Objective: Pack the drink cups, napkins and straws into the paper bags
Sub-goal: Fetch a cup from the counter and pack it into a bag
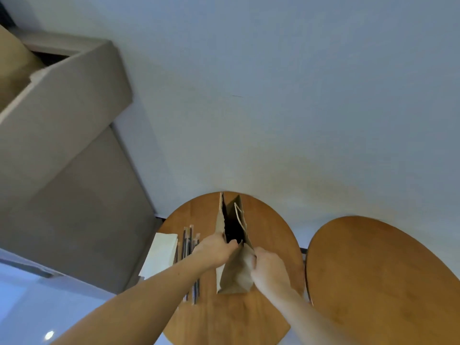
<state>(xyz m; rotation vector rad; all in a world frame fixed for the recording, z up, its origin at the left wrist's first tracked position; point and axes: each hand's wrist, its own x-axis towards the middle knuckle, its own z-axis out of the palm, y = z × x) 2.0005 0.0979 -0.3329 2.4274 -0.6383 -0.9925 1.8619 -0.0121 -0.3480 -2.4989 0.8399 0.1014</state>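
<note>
Our left grip point(214, 247) and right grip point(267, 267) both clutch the paper bag point(234, 275) standing on the round wooden worktop point(273, 232); straws point(188, 240) and napkins point(160, 252) lie left, another worktop point(373, 270) right, grey sofa point(62, 170) far left.

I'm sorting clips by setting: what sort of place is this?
Probably a café or lounge seating corner: two round wooden tables side by side, a grey upholstered sofa, and a paper bag, napkins and wrapped straws set out.

Dim-ish soft light, bluish cast, no hard shadows. Whole thing's a bit smeary, edges stretched by the wide lens. Inside the paper bag point(220, 226) it's just black, small glare spot point(49, 334) bottom-left.
</note>
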